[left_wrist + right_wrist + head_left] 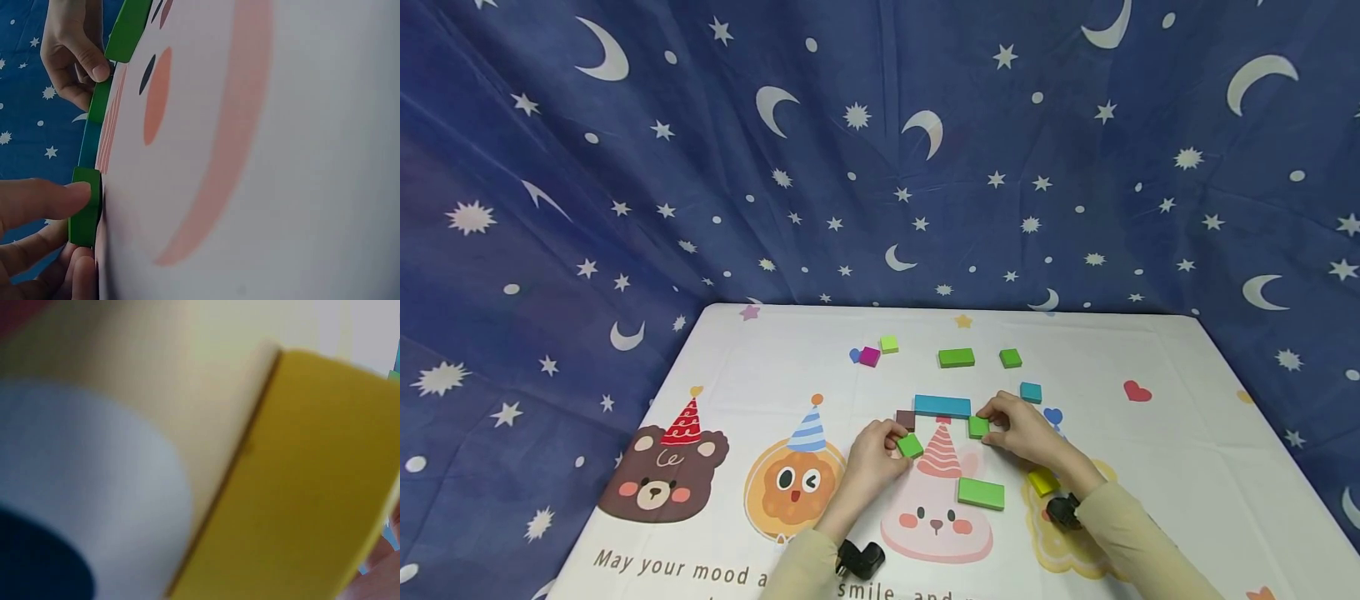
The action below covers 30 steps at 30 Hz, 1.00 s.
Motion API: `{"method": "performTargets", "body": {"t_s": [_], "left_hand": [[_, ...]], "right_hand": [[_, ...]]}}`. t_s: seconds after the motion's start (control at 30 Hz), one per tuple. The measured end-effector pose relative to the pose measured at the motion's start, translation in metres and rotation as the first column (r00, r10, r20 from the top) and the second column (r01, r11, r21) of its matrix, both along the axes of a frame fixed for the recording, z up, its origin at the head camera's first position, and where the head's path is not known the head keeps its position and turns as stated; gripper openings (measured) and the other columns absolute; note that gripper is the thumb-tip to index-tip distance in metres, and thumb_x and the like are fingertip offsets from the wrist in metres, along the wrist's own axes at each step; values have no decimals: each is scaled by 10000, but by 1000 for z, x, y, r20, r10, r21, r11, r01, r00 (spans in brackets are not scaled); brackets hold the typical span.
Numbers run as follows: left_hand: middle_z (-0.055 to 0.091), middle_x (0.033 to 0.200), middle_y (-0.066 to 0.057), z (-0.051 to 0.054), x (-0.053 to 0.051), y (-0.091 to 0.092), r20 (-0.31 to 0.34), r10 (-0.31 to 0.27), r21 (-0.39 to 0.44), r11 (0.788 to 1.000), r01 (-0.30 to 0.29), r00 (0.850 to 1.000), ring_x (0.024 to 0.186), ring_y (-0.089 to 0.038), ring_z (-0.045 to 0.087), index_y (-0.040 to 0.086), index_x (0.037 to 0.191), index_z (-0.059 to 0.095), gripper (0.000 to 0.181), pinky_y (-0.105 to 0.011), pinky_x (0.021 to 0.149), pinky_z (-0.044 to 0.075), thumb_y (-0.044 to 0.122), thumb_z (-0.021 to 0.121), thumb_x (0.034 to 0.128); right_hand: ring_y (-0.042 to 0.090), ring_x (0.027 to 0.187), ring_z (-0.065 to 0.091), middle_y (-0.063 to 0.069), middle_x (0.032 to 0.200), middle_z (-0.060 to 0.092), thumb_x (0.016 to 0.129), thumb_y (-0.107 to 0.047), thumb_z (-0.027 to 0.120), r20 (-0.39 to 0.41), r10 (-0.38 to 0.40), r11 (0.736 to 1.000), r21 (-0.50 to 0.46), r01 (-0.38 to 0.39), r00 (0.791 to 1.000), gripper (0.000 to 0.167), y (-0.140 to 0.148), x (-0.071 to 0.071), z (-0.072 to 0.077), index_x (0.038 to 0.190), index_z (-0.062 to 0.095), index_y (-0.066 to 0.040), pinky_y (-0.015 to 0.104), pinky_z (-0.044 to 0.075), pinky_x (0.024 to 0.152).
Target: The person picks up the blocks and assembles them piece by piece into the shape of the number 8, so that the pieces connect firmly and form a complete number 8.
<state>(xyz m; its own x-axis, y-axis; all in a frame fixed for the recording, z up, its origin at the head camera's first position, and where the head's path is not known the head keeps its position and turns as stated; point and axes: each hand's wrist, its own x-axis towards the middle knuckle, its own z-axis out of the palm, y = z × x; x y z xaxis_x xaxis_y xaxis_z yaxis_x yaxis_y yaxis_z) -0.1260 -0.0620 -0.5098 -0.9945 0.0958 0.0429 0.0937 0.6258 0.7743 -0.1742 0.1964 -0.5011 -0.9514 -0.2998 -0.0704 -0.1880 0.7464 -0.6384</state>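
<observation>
My left hand [871,457] pinches a small green block [910,446] between thumb and fingers; the left wrist view shows the thumb across this green block [85,206]. Across from it, my right hand [1021,427] grips another small green block [978,427] at the right end of a long blue block [942,406]. A brown block [906,419] lies by the blue block's left end, just beyond my left fingers. Whether the held blocks touch the blue one is hard to tell. In the right wrist view, a yellow block [294,487] covers much of the picture.
A long green block [981,493] lies nearer me, between the forearms. Farther back are magenta [869,357], lime [889,344], long green [957,358] and small green [1011,358] blocks. A small blue block [1031,392] sits behind my right hand. A starry curtain [880,167] borders the table.
</observation>
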Motion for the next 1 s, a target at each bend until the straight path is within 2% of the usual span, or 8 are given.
{"method": "performTargets", "body": {"t_s": [0.13, 0.3, 0.47, 1.0], "left_hand": [[566, 852, -44, 0, 1, -1, 29, 11, 22, 1000, -11, 1000, 751, -117, 478, 49, 958, 664, 354, -197, 666, 393, 48, 816, 639], [567, 852, -60, -1, 2, -5, 70, 11, 107, 994, -18, 997, 742, -118, 495, 44, 953, 676, 346, -178, 647, 411, 55, 825, 641], [582, 853, -87, -3, 0, -8, 75, 3, 175, 984, -16, 997, 719, -102, 513, 15, 944, 683, 334, -150, 624, 431, 8, 813, 636], [621, 866, -105, -5, -1, -6, 73, 41, 208, 977, -55, 996, 723, -124, 510, 4, 964, 673, 333, -152, 619, 425, -21, 790, 652]], "right_hand": [[140, 837, 481, -20, 910, 577, 764, -98, 786, -5, 0, 1000, 2, 0, 1000, 258, 0, 0, -1, 1001, 687, -122, 234, 430, 745], [140, 840, 481, -24, 912, 579, 764, -100, 786, -3, -8, 1000, 8, 8, 1000, 259, 0, 0, -1, 1002, 687, -127, 247, 435, 757], [142, 844, 483, -21, 920, 580, 768, -98, 782, 4, -8, 1000, 10, 8, 1000, 256, 0, 0, 0, 1004, 685, -125, 249, 438, 760], [144, 847, 479, -21, 916, 574, 774, -106, 780, 7, -11, 1000, 10, 10, 1000, 259, 0, -1, -2, 1014, 686, -131, 254, 432, 761]]}}
